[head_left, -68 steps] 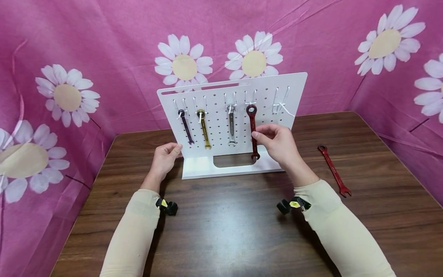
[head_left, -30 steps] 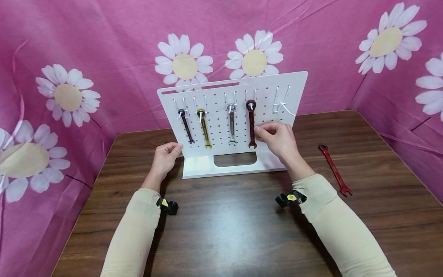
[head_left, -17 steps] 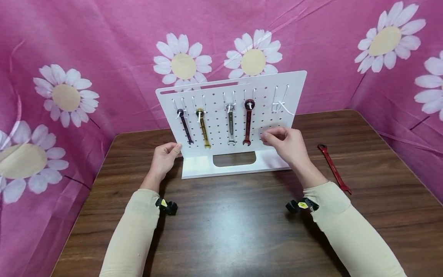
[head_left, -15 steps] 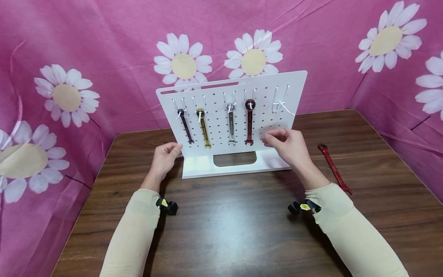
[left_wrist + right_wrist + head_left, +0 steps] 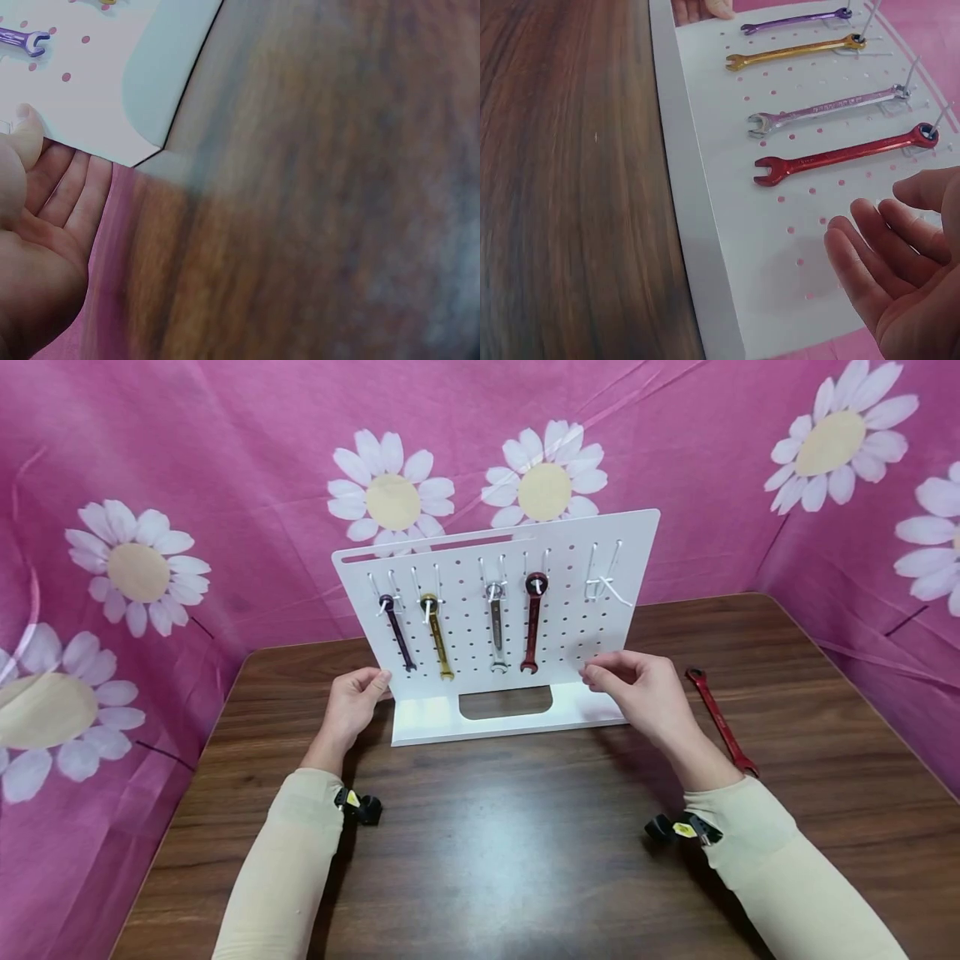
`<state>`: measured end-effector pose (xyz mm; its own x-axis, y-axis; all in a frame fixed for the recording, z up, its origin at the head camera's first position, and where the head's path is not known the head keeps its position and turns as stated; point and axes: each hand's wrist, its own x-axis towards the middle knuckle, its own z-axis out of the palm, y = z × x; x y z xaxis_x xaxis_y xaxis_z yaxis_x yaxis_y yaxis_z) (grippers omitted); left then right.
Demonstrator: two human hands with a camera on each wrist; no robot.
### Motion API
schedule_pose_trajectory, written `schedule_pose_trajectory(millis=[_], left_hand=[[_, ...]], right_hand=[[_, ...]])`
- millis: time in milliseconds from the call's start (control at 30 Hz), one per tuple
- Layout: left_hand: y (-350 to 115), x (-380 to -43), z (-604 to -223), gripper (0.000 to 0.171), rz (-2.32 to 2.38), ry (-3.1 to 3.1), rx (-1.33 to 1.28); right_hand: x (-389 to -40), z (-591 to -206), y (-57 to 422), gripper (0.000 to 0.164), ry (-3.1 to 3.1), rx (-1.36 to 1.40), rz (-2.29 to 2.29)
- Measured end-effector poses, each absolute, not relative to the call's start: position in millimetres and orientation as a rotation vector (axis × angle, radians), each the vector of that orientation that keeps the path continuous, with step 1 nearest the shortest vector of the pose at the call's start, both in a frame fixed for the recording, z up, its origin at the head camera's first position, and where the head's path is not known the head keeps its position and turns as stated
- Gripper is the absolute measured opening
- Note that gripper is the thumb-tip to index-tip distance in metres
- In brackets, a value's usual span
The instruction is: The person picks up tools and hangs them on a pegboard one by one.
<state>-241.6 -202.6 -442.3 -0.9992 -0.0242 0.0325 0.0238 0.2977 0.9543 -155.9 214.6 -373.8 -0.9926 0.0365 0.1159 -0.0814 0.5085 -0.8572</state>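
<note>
A white pegboard stand (image 5: 480,643) stands upright on the table. My left hand (image 5: 350,706) pinches its left edge, thumb in front and fingers behind. From its hooks hang a purple wrench (image 5: 397,635), a gold wrench (image 5: 438,639), a silver wrench (image 5: 497,627) and a red wrench (image 5: 533,622). My right hand (image 5: 645,693), fingers loosely bent, holds nothing; it is in front of the board's lower right part, apart from the hanging red wrench (image 5: 840,155). A second red wrench (image 5: 718,714) lies on the table to the right, its open end close to my right sleeve.
One more white hook (image 5: 600,585), bare, sticks out at the board's upper right. The brown wooden table (image 5: 480,860) extends in front of the stand. Behind it hangs a pink cloth (image 5: 247,460) with white daisies.
The right hand slid the red wrench onto its hook, let go and drew away right and toward me. The wrench now hangs by itself. My left hand has stayed at the board's edge.
</note>
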Motion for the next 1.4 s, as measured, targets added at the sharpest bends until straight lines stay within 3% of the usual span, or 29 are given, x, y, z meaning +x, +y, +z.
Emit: schedule_pose_trajectory(millis=[700, 1400], left_hand=[[-204, -241, -440, 0.036, -1.835, -2.526, 0.022], [-203, -241, -441, 0.035, -1.863, -2.497, -0.014]], right_hand=[[-129, -384, 278, 0.022, -2.675, 0.029, 1.144], [-114, -395, 340, 0.035, -2.83, -0.302, 0.87]])
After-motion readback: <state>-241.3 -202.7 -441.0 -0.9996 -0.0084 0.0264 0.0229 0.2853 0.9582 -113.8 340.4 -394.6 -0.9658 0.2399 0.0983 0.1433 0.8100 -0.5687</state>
